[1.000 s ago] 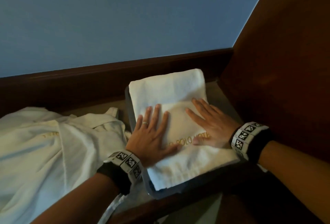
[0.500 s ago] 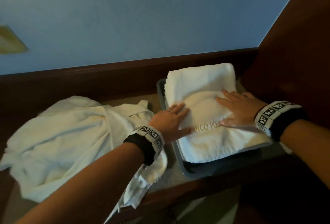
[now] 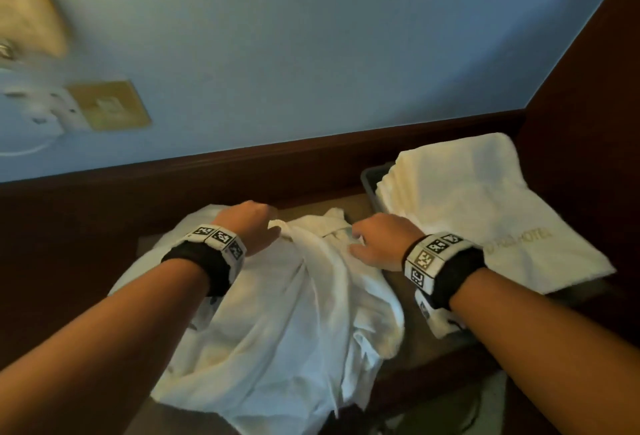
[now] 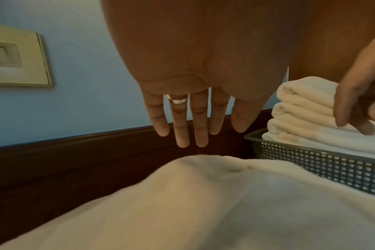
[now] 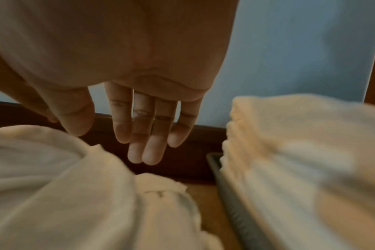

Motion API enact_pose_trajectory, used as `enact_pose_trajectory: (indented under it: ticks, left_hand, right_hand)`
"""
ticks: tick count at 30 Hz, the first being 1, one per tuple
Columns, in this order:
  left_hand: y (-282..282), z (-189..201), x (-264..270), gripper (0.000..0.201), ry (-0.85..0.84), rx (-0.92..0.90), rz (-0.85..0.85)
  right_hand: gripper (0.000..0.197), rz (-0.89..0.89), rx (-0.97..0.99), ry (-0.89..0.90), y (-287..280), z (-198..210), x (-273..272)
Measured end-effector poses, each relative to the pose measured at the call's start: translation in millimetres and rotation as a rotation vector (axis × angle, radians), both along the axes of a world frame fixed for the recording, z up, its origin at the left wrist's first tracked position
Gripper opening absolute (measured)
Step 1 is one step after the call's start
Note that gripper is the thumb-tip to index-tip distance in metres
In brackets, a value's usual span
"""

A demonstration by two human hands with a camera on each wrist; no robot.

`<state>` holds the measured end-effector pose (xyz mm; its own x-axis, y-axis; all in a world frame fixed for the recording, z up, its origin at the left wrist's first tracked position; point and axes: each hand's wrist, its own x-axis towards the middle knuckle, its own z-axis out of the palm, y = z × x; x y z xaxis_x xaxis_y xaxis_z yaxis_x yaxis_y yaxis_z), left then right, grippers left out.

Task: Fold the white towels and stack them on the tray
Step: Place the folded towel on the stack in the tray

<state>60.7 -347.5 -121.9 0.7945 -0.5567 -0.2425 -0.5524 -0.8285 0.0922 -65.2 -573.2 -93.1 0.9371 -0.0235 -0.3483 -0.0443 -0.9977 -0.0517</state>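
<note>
Now both hands, the left hand [image 3: 252,225] and right hand [image 3: 379,240], hover with fingers straight, holding nothing, over the crumpled towel [image 3: 284,323] at lower centre; find its corners first, beside the tray [image 4: 323,162] stack.

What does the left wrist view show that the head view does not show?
Only the left wrist view shows the ring on the left hand, its straight fingers, and the mesh wall of the tray. Only the head view shows both wristbands and the gold lettering on the top folded towel. Both show the crumpled white towel, the tray stack, the right hand and the wall plate.
</note>
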Motion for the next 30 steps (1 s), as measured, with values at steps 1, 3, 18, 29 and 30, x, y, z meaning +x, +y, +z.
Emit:
enact_pose_trajectory:
  ticks: [1, 3, 18, 29, 30]
  left_hand:
    - [8, 0, 8, 0.032, -0.001, 0.015, -0.006]
    - [19, -4, 20, 0.030, 0.004, 0.023, -0.033]
    - [-23, -47, 62, 0.027, 0.227, 0.002, -0.214]
    - [17, 109, 14, 0.011, 0.005, -0.414, -0.214]
    - [24, 127, 5, 0.011, -0.023, -0.426, -0.214]
  right_hand:
    - [0.041, -0.012, 0.049, 0.014, 18, -9, 4]
    - [0.041, -0.051, 0.111, 0.057, 50, -32, 8]
    - [0.010, -0.452, 0.384, -0.058, 70, -100, -5]
    - [0.007, -0.385, 0.516, -0.305, 44, 29, -20]
    - [0.008, -0.361, 0.489, -0.303, 47, 41, -24]
